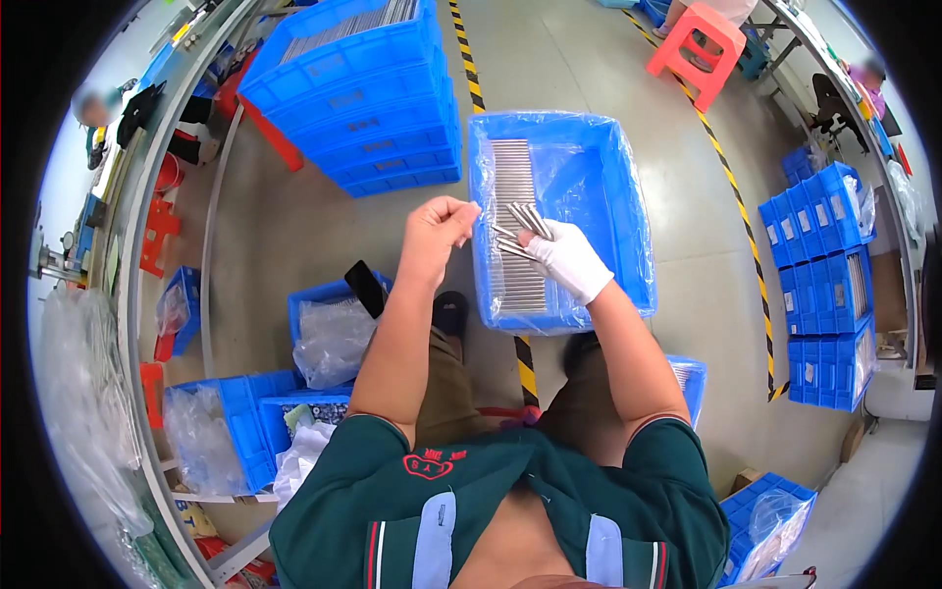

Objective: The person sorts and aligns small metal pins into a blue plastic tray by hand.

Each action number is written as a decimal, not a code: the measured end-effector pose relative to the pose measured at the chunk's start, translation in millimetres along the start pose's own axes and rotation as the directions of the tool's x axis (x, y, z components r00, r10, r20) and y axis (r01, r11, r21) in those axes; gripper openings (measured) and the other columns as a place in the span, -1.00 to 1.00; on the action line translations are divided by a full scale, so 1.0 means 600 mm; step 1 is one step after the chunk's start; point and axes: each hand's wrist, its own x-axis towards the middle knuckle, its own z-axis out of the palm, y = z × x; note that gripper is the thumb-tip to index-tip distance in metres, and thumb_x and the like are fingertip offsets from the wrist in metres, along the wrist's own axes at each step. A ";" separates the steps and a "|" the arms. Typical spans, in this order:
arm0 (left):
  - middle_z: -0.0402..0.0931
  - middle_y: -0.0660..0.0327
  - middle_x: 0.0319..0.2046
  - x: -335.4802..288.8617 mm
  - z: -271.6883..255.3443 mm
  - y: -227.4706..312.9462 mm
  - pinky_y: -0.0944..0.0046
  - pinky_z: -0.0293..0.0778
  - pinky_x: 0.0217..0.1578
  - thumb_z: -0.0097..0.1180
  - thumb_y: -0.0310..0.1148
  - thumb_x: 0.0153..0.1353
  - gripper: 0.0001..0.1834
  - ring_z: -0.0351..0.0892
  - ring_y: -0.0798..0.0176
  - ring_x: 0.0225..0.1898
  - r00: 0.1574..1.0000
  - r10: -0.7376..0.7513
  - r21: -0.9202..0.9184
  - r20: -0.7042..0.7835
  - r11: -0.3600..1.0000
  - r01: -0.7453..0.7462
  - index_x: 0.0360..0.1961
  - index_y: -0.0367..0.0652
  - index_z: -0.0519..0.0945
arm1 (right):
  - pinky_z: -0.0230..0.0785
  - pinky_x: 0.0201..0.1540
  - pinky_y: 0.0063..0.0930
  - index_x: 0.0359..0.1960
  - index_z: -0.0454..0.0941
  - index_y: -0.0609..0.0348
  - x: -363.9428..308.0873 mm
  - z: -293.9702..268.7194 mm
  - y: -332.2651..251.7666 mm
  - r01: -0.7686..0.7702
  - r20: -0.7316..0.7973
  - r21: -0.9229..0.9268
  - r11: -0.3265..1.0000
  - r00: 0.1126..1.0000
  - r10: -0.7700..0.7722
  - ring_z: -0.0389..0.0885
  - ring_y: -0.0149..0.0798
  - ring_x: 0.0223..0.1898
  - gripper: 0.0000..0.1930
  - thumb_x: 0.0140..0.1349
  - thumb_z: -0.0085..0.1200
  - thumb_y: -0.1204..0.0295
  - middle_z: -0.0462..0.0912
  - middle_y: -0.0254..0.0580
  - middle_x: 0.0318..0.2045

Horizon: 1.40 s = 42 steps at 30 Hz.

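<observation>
My right hand (569, 257), in a white glove with some fingertips bare, is closed around several short metal rods (528, 218) that fan out from the fingers. It is over a blue plastic bin (643, 245) lined with clear film. Below the hand, along the bin's left side, similar rods (512, 167) lie side by side in a long stack. My bare left hand (438, 236) is at the bin's left rim, thumb and fingers pinched together. Whatever is between those fingertips, if anything, is too small to make out.
Stacked blue crates (368, 108) stand at the far left, the top one holding rods. More crates (819, 275) are piled at the right, near a red stool (699, 49). By my left leg sit bins with plastic bags (329, 339) and a black phone-like slab (366, 288).
</observation>
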 end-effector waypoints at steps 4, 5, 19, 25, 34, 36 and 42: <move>0.40 0.34 -0.65 -0.003 0.001 0.001 0.54 0.22 -0.59 0.11 -0.40 0.09 -0.87 0.28 0.53 -0.63 0.992 -0.105 -0.115 0.076 0.987 0.113 -0.49 -0.25 0.52 | -0.05 -0.70 -0.70 -0.44 0.44 0.16 -0.030 0.003 -0.036 -0.208 0.271 0.327 0.922 0.955 0.119 0.16 -0.62 -0.71 -0.76 0.18 0.00 0.23 0.32 -0.48 -0.67; 0.40 0.34 -0.65 -0.004 0.001 0.001 0.54 0.22 -0.59 0.11 -0.40 0.09 -0.87 0.28 0.53 -0.63 0.992 -0.106 -0.117 0.074 0.987 0.114 -0.49 -0.25 0.52 | -0.08 -0.73 -0.69 -0.45 0.43 0.17 -0.028 0.006 -0.031 -0.211 0.280 0.345 0.915 0.953 0.115 0.15 -0.61 -0.73 -0.74 0.17 0.01 0.22 0.33 -0.47 -0.67; 0.48 0.31 -0.56 -0.009 -0.006 0.000 0.49 0.30 -0.45 0.11 -0.45 0.08 -0.92 0.38 0.50 -0.51 0.958 -0.093 0.012 0.272 0.996 0.093 -0.44 -0.25 0.54 | -0.10 -0.77 -0.71 -0.42 0.47 0.25 -0.024 0.016 -0.020 -0.274 0.322 0.435 0.858 0.937 0.136 0.16 -0.61 -0.75 -0.70 0.17 0.02 0.21 0.37 -0.42 -0.68; 0.51 0.30 -0.46 -0.010 -0.004 0.011 0.51 0.31 -0.33 0.11 -0.46 0.08 -0.91 0.41 0.51 -0.40 0.989 0.013 -0.045 0.144 0.999 -0.006 -0.45 -0.27 0.54 | -0.13 -0.75 -0.68 -0.43 0.47 0.23 -0.027 0.012 -0.030 -0.250 0.347 0.319 0.914 0.928 0.133 0.12 -0.60 -0.76 -0.68 0.18 -0.01 0.17 0.35 -0.44 -0.70; 0.33 0.38 -0.56 -0.011 -0.004 0.002 0.49 0.21 -0.44 0.16 -0.48 0.01 -0.91 0.28 0.52 -0.47 0.981 0.111 0.292 0.161 0.944 -0.155 -0.54 -0.30 0.55 | 0.07 -0.62 -0.67 -0.37 0.49 0.20 -0.006 0.022 0.010 -0.103 0.159 0.069 0.992 0.983 0.091 0.26 -0.60 -0.63 -0.65 0.19 -0.03 0.11 0.41 -0.45 -0.65; 0.30 0.38 -0.56 -0.012 -0.001 -0.003 0.49 0.18 -0.45 0.17 -0.48 0.00 -0.90 0.25 0.53 -0.48 0.983 0.106 0.264 0.149 0.954 -0.143 -0.55 -0.30 0.55 | 0.15 -0.55 -0.67 -0.32 0.48 0.18 -0.007 0.022 -0.005 -0.099 0.131 -0.199 0.975 0.983 0.127 0.30 -0.59 -0.55 -0.66 0.20 -0.04 0.12 0.45 -0.45 -0.56; 0.41 0.35 -0.52 -0.008 -0.004 -0.009 0.49 0.24 -0.38 0.15 -0.44 0.04 -0.89 0.32 0.52 -0.45 0.994 0.018 0.166 0.104 0.985 -0.035 -0.50 -0.29 0.56 | 0.14 -0.57 -0.68 -0.33 0.47 0.19 -0.005 0.019 0.013 -0.158 0.164 -0.022 0.987 0.973 0.160 0.26 -0.59 -0.59 -0.65 0.21 -0.06 0.11 0.44 -0.45 -0.57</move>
